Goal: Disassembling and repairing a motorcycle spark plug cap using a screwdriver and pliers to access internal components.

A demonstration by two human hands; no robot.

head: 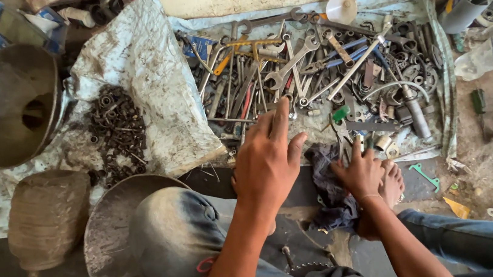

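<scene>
Low in the frame your knee sits beside a round grey metal dish (108, 244). Just above it, at the centre, your left hand (267, 164) hovers flat with fingers spread, holding nothing, its fingertips over the near edge of the heap of spanners (288, 67). To the lower right, your right hand (360, 172) rests by a dark rag (327, 176), fingers loosely extended onto small parts; whether it pinches anything you cannot tell. The spanners lie scattered across a cloth in the upper middle. A pile of nuts and bolts (116, 131) sits at centre left, a large metal funnel (8, 108) at upper left.
</scene>
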